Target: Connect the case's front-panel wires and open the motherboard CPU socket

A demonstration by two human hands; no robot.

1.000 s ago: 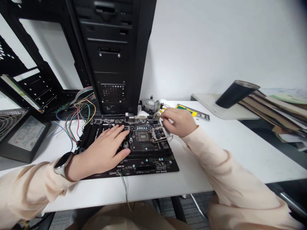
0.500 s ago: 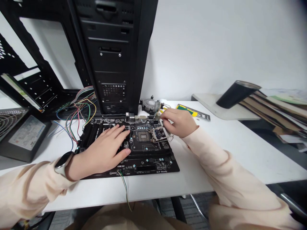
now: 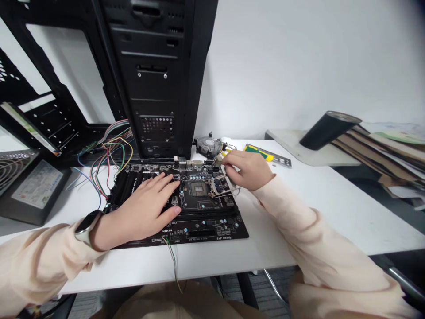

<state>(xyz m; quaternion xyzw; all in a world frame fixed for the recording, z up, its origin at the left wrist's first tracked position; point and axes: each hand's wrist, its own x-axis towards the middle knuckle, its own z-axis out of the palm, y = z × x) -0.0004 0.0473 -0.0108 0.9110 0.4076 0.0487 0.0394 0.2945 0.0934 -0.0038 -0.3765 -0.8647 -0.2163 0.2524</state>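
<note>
A black motherboard (image 3: 212,230) lies flat on the white table. My left hand (image 3: 142,212) rests on its left half, palm down with the fingers spread, holding nothing. Right of the middle is the CPU socket (image 3: 199,189), and its metal load plate (image 3: 221,186) is swung up towards the right. My right hand (image 3: 247,168) is closed in a pinch at the board's upper right edge, beside the raised plate. Whatever is between its fingertips is hidden from me.
A black computer case (image 3: 156,97) stands behind the board, with coloured wires (image 3: 109,155) at its foot. The power supply (image 3: 36,190) sits at left. Behind my right hand are a CPU cooler fan (image 3: 208,145) and a metal strip (image 3: 282,162). A dark cup (image 3: 327,132) lies tilted at right.
</note>
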